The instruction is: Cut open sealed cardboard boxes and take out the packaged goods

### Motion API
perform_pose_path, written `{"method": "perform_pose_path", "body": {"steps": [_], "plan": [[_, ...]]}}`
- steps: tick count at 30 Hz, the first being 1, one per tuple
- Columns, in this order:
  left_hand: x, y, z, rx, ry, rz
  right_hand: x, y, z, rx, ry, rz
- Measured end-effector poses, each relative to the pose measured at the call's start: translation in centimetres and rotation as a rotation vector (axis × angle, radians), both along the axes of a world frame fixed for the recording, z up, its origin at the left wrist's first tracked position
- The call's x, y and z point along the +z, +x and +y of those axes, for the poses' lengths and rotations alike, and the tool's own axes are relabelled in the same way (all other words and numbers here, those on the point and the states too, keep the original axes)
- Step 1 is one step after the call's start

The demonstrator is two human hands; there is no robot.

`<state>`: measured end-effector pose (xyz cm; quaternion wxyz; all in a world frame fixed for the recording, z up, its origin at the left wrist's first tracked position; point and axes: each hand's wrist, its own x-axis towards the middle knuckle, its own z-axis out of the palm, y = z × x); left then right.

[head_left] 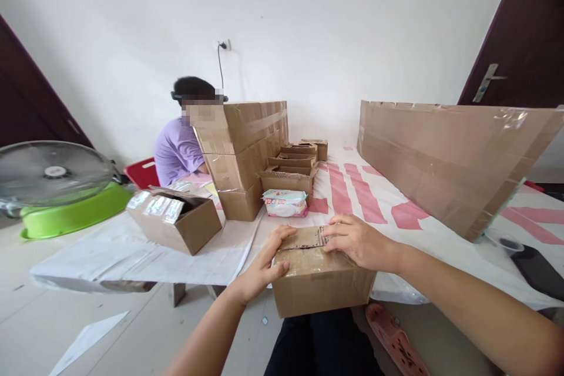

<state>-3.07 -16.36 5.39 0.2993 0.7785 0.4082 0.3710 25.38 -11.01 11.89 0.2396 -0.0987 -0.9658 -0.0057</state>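
Observation:
A closed cardboard box (324, 294) sits in front of me at the table's near edge, partly over my lap. A ragged seam and a printed label (321, 236) show on its top. My left hand (271, 255) holds the box's left side, with the thumb on top near the front and the fingers along the far left edge. Bent over the right part of the lid, my right hand (352, 241) presses its fingers onto the box beside the label. Just beyond the box lies a pack of wipes (285, 203).
Stacked boxes (240, 158) stand left of several open small boxes (288, 179). Another open box (176, 220) sits at left. A large cardboard panel (440, 158) rises at right, near a phone (538, 270) and plastic cup (504, 241). A person (178, 150) sits behind the stack; a fan (55, 171) stands left.

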Motion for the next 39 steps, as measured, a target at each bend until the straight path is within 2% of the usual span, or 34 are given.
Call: {"method": "perform_pose_path", "body": {"steps": [3, 6, 9, 11, 15, 18, 22, 25, 28, 32, 35, 37, 39], "plan": [[0.0, 0.0, 0.0, 0.001, 0.003, 0.008, -0.3, 0.2, 0.8, 0.009, -0.023, -0.004], [0.0, 0.0, 0.1, 0.003, 0.001, 0.012, -0.1, 2.4, 1.4, -0.066, -0.098, 0.053], [-0.1, -0.1, 0.2, 0.002, 0.023, 0.002, 0.0, 5.7, 1.4, -0.208, -0.159, 0.137], [-0.2, -0.1, 0.2, 0.005, 0.018, 0.004, -0.5, 8.0, 1.3, -0.37, -0.214, 0.187], [0.0, -0.2, 0.1, 0.021, -0.004, 0.031, -3.4, 11.6, 0.9, -0.818, -0.513, 0.071], [0.1, -0.3, 0.1, 0.027, 0.003, 0.057, -6.5, 13.2, 0.3, -0.952, -0.693, -0.106], [-0.1, -0.3, 0.3, 0.032, 0.03, 0.059, -9.6, 13.7, -0.9, -1.054, -0.736, -0.268], [0.0, -0.3, 0.3, 0.029, 0.01, 0.063, -10.1, 13.7, -1.3, -1.132, -0.669, -0.323], [0.3, -0.2, 0.1, 0.031, -0.013, 0.061, -8.9, 13.4, -0.8, -1.173, -0.585, -0.31], [0.3, -0.1, 0.0, 0.02, -0.027, 0.042, -5.0, 11.6, 0.3, -1.097, -0.462, -0.179], [0.2, -0.1, 0.1, 0.011, -0.009, 0.021, -1.6, 8.6, 0.7, -0.932, -0.424, -0.002], [0.2, -0.1, 0.1, 0.008, -0.006, 0.011, 0.1, 6.1, 0.7, -0.756, -0.491, 0.108], [0.2, -0.1, 0.1, 0.004, -0.013, 0.008, 1.2, 3.7, 0.7, -0.605, -0.591, 0.13]]}}
